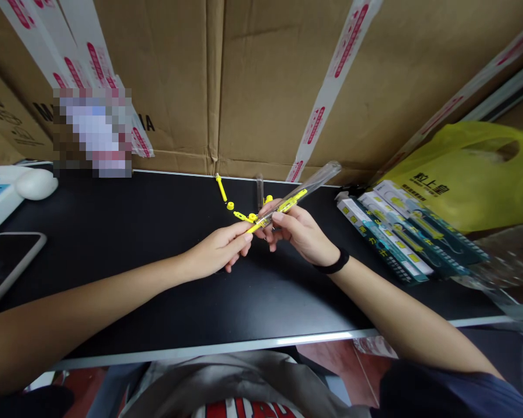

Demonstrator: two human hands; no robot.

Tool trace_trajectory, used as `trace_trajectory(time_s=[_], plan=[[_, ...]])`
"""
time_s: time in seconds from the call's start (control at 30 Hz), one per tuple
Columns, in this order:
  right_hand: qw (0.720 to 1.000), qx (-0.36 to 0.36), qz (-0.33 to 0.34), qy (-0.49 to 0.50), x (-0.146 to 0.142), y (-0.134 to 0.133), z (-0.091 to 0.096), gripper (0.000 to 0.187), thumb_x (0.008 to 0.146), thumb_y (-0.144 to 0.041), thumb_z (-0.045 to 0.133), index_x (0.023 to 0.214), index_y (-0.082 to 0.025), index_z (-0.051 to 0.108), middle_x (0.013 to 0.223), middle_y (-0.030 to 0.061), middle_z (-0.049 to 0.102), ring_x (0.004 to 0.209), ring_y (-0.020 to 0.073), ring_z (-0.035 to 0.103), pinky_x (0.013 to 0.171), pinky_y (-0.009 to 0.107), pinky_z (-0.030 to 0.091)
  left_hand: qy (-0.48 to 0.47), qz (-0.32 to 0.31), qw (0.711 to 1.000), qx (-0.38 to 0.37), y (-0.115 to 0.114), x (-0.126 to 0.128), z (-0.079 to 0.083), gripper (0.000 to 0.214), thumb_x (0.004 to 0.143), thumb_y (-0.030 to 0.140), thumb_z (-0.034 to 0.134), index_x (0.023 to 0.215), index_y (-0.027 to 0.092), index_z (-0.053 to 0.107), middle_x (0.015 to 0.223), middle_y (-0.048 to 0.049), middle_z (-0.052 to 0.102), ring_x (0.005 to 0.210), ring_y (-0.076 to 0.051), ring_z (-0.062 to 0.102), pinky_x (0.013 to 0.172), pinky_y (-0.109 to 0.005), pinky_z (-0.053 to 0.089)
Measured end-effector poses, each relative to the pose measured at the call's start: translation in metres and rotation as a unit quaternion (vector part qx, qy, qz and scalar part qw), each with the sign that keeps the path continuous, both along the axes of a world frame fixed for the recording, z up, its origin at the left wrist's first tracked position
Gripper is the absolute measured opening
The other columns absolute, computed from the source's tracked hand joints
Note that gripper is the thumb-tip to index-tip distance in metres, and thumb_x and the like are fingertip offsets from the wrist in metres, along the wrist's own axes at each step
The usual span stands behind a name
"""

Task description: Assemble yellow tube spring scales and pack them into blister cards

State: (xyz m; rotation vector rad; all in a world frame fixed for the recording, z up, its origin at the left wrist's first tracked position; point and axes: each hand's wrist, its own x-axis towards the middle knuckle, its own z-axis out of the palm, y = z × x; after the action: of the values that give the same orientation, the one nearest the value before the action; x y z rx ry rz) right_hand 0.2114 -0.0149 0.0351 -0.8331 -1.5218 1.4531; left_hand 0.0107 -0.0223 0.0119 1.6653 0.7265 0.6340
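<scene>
Over the black tabletop [165,278] my right hand [298,232] is closed round a clear plastic tube [314,183] that slants up to the right. A yellow stick [287,204] lies partly inside the tube. My left hand [220,251] pinches the yellow stick's lower end at the tube's mouth. Just behind the hands lie loose yellow parts: a short yellow rod [221,188], a small yellow cap [230,205] and another yellow piece [240,216]. A second clear tube [260,191] lies flat beside them.
Taped cardboard boxes [261,81] wall off the back. Flat retail packets [392,232] are fanned out at the right, under a yellow plastic bag [462,174]. At the left sit a phone [4,261] and a white power strip [0,194].
</scene>
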Motion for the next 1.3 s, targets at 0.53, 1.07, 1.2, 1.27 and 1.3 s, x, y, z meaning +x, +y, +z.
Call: trace_trajectory(time_s=[0.53,1.07,1.2,1.27,1.3], plan=[[0.991,0.063,0.105,-0.045,0.005,-0.004,0.005,0.024,0.088,-0.036,0.063,0.101,-0.020,0.051,0.097,0.0036,0.066,0.083,0.0139,0.069,0.071,0.027,0.062,-0.098,0.026,0.974,-0.203,-0.004,0.008,0.012,0.015,0.084,0.021,0.041,0.098,0.019,0.039,0.068,0.0009,0.061,0.053,-0.010,0.054,0.058,-0.024,0.043],[0.997,0.063,0.018,-0.027,0.018,0.008,0.013,0.025,0.086,-0.036,0.066,0.099,-0.020,0.052,0.092,0.0013,0.064,0.079,0.0128,0.068,0.070,0.028,0.062,-0.139,0.010,0.965,-0.224,0.002,0.006,-0.005,0.014,0.084,0.022,0.060,0.094,0.012,0.059,0.085,-0.0056,0.070,0.087,-0.015,0.065,0.093,-0.034,0.043],[0.998,0.061,0.017,-0.028,0.019,0.008,0.014,0.026,0.086,-0.036,0.066,0.099,-0.020,0.052,0.091,0.0013,0.065,0.078,0.0121,0.068,0.069,0.027,0.062,-0.139,-0.005,0.970,-0.199,0.005,0.007,-0.011,0.027,0.082,0.036,0.069,0.090,0.011,0.064,0.082,-0.0046,0.068,0.082,-0.013,0.064,0.087,-0.030,0.045],[0.997,0.061,0.020,-0.030,0.018,0.008,0.014,0.025,0.086,-0.036,0.066,0.100,-0.020,0.051,0.091,0.0016,0.066,0.077,0.0122,0.068,0.069,0.027,0.062,-0.139,-0.002,0.971,-0.195,0.005,0.007,-0.013,0.034,0.079,0.044,0.070,0.085,0.012,0.063,0.077,-0.0027,0.066,0.076,-0.012,0.063,0.082,-0.028,0.046],[0.997,0.061,0.020,-0.030,0.018,0.007,0.014,0.025,0.086,-0.036,0.065,0.100,-0.020,0.051,0.090,0.0016,0.066,0.077,0.0122,0.068,0.069,0.027,0.062,-0.138,-0.002,0.970,-0.198,0.005,0.007,-0.013,0.036,0.079,0.047,0.070,0.082,0.012,0.061,0.074,-0.0015,0.064,0.074,-0.012,0.062,0.078,-0.028,0.046]])
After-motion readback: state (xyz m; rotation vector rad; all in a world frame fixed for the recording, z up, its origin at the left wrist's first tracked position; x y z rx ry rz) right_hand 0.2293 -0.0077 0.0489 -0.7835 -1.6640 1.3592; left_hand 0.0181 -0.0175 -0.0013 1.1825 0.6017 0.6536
